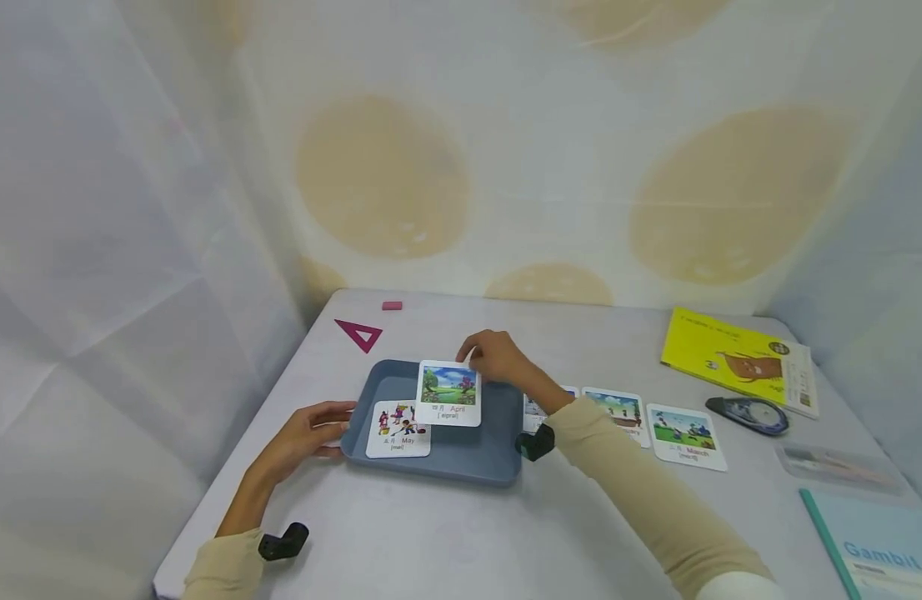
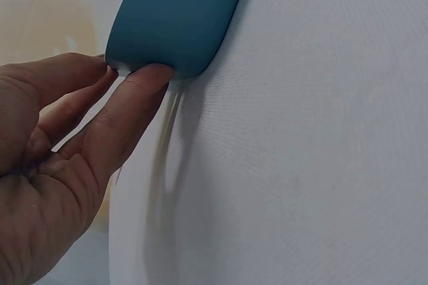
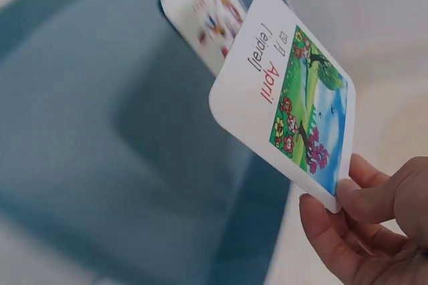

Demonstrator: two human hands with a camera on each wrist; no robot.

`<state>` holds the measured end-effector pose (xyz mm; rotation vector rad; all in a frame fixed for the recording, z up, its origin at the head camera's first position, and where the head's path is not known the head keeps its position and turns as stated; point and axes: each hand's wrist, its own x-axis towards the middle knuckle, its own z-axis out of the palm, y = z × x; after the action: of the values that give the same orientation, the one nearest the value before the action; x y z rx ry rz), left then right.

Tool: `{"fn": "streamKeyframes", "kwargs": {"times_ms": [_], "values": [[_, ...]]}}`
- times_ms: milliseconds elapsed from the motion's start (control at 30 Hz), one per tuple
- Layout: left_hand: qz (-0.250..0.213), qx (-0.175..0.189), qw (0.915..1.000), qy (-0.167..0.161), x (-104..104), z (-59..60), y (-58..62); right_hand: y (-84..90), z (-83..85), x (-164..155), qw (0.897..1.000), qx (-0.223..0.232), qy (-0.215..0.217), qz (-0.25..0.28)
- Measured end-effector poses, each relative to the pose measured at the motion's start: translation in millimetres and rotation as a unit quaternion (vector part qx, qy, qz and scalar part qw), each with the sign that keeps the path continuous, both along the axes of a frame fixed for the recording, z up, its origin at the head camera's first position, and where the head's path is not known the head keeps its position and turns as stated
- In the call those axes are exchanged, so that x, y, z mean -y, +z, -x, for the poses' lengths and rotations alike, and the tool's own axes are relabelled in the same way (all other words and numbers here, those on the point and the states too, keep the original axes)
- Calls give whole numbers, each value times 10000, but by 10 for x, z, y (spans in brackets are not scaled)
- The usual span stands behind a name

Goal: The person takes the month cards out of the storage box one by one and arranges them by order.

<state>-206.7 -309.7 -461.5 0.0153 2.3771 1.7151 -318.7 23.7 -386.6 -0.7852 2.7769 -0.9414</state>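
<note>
My right hand pinches the April picture card by a corner, thumb on its printed face. The card hangs tilted above the blue-grey tray, and its shadow falls on the tray floor in the right wrist view. A May card lies face up in the tray's left part, overlapped by the April card from the head view. At the tray's left end, my left hand holds the edge between thumb and fingers; the left wrist view shows the thumb tip against the outer wall.
Right of the tray lie a March card, another card and one partly hidden by my right arm. Beyond them are a yellow book, a dark oval object, a clear case and a Gambit notebook. A pink triangle ruler and pink block lie behind.
</note>
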Motion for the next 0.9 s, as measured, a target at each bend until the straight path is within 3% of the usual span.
{"fn": "streamKeyframes", "kwargs": {"times_ms": [233,500,667,900], "values": [[93,84,9998,133,7,40,-22,127,-24,-784,9986,306,-429,54],[138,30,9999,34,64,67,-14,25,-257,-1441,9920,707,-1012,-252],[110,54,9999,-37,74,79,-8,-143,-466,-1616,9879,908,-1191,-394],[175,-13,9998,-53,73,64,-13,-375,-724,-1540,9853,1222,-1165,-250]]}}
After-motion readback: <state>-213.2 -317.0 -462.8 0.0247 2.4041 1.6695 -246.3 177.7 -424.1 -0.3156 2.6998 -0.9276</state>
